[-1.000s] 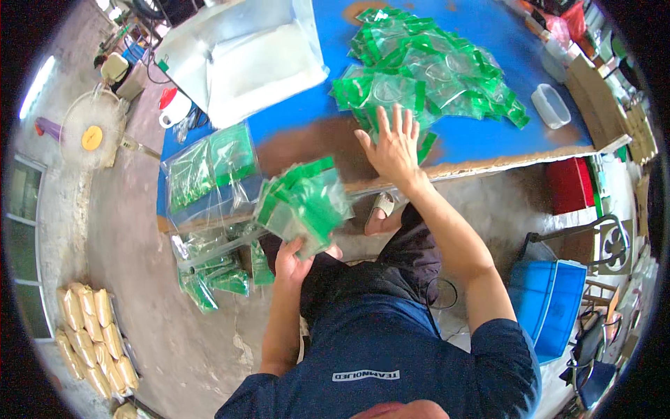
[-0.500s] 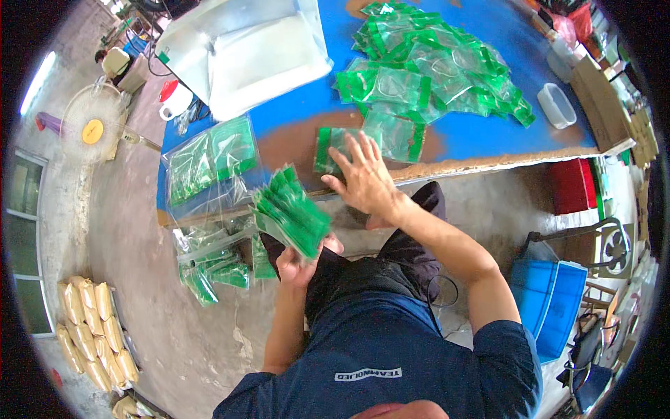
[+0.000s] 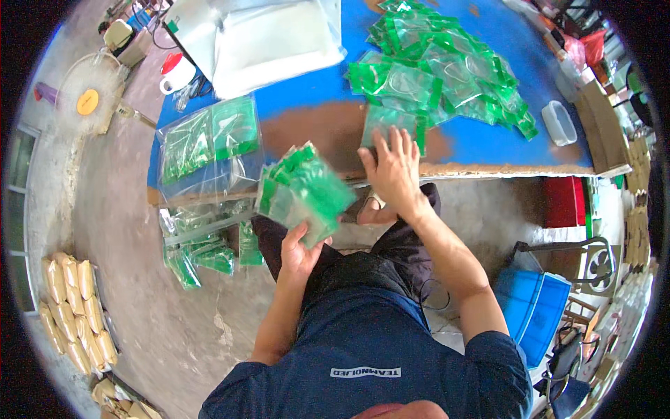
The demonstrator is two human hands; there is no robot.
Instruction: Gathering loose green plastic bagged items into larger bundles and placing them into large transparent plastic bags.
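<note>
My left hand [image 3: 302, 253] grips the lower end of a fanned stack of clear plastic packets with green borders [image 3: 307, 188], held in front of the table edge. My right hand [image 3: 396, 164] is palm down with its fingers stretched out, lying on a single green-edged clear packet [image 3: 380, 117] near the front of the table. Behind that packet spreads a large loose pile of similar packets [image 3: 453, 66]. To the left, a big clear bag [image 3: 241, 171] has green packets in or under its film; I cannot tell which.
The blue table [image 3: 481, 150] has a worn brown patch. A white tray [image 3: 272, 49] and a red-lidded white jug [image 3: 177, 74] stand at the back left, a clear tub [image 3: 559, 123] at the right. More packets [image 3: 199, 258] hang below the left edge. Blue bin [image 3: 537, 311] at right.
My right hand has shifted right onto another packet. The packet it touched before is gone from that spot. The stack in my left hand has turned and looks more fanned out.
</note>
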